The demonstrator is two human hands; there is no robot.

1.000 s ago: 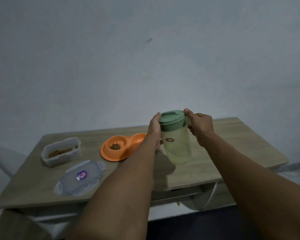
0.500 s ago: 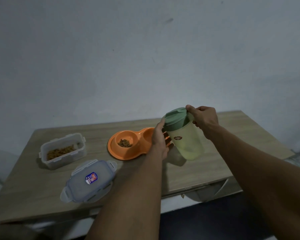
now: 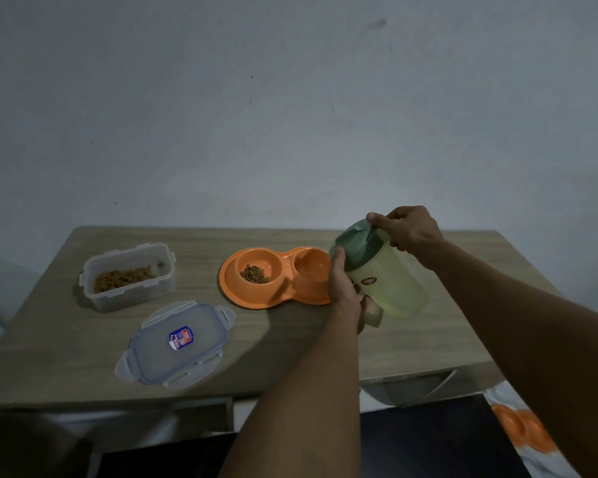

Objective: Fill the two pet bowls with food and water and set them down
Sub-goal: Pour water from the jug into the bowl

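An orange double pet bowl [image 3: 283,298] lies on the wooden table [image 3: 290,353]. Its left cup holds brown kibble [image 3: 254,273]; its right cup [image 3: 313,269] looks bare. A pale green water jug [image 3: 390,284] with a darker green lid [image 3: 354,243] is tilted to the left, lid toward the right cup. My right hand [image 3: 409,231] grips the jug at its top, thumb on the lid. My left hand [image 3: 342,288] holds the jug's left side near the lid; its fingers are hidden behind the hand. No water stream is visible.
A clear container of kibble [image 3: 128,276] stands open at the left. Its clear lid [image 3: 178,345] with a blue label lies in front of it. A second orange double bowl [image 3: 525,431] lies low at the right, beyond the table's edge. A grey wall backs the table.
The jug has tipped further left toward the bowl's right cup. My view has shifted so the table sits more to the right.
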